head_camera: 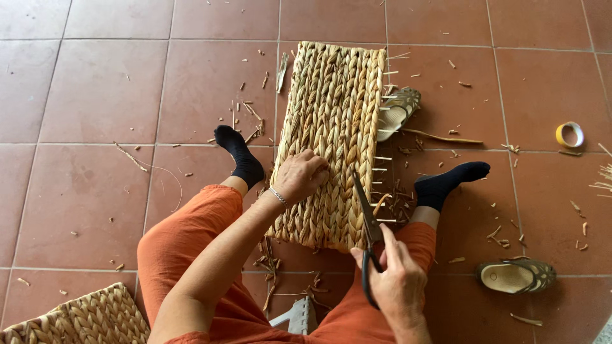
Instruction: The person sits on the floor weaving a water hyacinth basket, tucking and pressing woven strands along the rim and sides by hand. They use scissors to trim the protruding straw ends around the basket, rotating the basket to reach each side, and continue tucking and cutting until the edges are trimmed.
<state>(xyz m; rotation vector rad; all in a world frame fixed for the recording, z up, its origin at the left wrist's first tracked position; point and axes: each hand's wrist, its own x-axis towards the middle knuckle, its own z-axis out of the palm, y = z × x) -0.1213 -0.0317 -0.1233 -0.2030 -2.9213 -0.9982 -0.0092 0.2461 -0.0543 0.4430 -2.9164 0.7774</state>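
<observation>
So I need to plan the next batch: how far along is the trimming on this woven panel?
Braided panel looks fully woven. Left hand steadies it; right hand works scissors at its right edge. Stubs protrude along most of that edge, so trimming has barely begun.

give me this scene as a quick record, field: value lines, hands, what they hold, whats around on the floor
left hand: pressed flat on the woven panel
right hand: holds black scissors, blades at the panel's right edge
panel: braided straw-coloured mat on the floor, stiff ends sticking out on its right side
floor: red tiles, scattered fibre scraps
nearby: two sandals, tape roll, woven basket
</observation>
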